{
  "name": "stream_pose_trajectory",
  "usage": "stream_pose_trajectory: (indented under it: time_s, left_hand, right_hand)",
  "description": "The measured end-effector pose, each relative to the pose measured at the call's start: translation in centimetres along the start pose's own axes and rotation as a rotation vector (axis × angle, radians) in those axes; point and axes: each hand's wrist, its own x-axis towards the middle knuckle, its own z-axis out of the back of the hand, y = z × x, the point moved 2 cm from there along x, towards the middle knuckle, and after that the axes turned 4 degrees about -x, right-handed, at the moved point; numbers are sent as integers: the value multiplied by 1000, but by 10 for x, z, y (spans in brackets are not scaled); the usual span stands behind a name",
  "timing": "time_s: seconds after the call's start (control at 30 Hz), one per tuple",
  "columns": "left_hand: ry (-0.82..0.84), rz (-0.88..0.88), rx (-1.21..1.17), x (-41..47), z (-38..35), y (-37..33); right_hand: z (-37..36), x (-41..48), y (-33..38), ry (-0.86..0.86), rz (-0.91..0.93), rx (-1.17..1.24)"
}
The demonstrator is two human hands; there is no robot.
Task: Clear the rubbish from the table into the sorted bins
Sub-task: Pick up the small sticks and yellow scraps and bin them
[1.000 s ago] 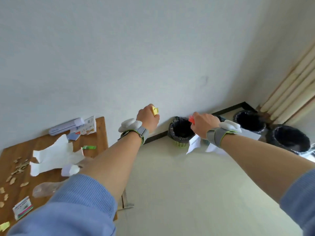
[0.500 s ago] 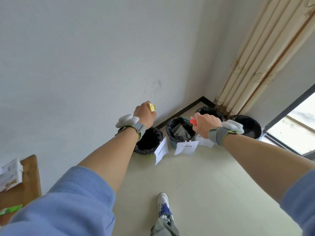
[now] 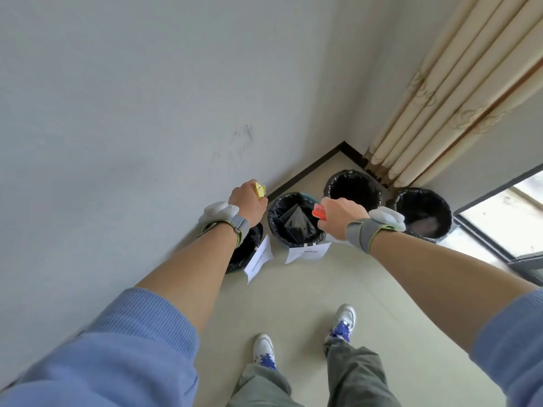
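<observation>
- Room corner seen: pale floor [image 3: 293, 289], grey wall [image 3: 132, 113], dark skirting, cream curtain [image 3: 458, 92] at right.
- Four black-lined bins [image 3: 295, 220] lined up along the wall; paper labels [image 3: 307, 251] hung on two.
- Yellow scrap [image 3: 260, 189] clenched in left hand [image 3: 248, 202], held above the leftmost bin.
- Red scrap [image 3: 318, 212] gripped in right hand [image 3: 342, 214], held at the second bin's rim.
- Surface not in view.

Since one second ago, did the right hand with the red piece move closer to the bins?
Yes. The right hand carried the red piece from beyond the first bin to the near rim of the second bin.
</observation>
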Motion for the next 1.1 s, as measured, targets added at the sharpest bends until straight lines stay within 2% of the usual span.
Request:
stream_pose_trajectory:
  time_s: [0.2, 0.37, 0.47, 0.7, 0.87, 0.97, 1.1]
  left_hand:
    - [-7, 111, -17, 60, -35, -19]
    - [-40, 213, -68, 119, -102, -32]
    - [-3, 227, -82, 140, -146, -24]
    - [34, 353, -16, 193, -261, 41]
    - [96, 321, 21, 233, -337, 88]
    - [175, 281, 107, 276, -400, 125]
    - [272, 244, 155, 317, -450, 161]
  right_hand:
    - [-8, 85, -50, 74, 64, -19]
    - [-38, 171, -103, 148, 104, -81]
    - [-71, 207, -122, 222, 133, -116]
    - [-184, 292, -132, 350, 187, -153]
    - [-269, 344, -124, 366, 224, -160]
    - [-339, 388, -118, 362, 232, -130]
    - [-398, 428, -111, 325, 234, -123]
